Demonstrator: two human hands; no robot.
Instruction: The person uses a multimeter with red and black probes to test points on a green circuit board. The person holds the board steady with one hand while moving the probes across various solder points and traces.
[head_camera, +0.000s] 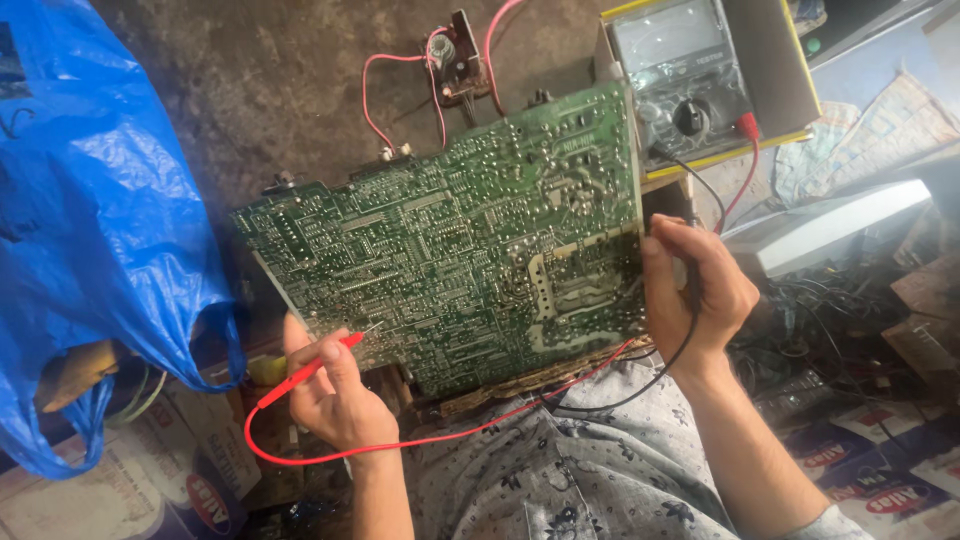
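we steadied the board (450, 250); left hand (335, 390) pinched the red probe (310, 368) lightly on solder, right hand (695, 285) gripped the black probe (690, 275).

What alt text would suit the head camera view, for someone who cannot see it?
A person's left hand touches a red probe to a large green circuit board, while the right hand grips the board's edge with a black probe. A yellow-cased meter stands behind, a blue plastic bag at left.
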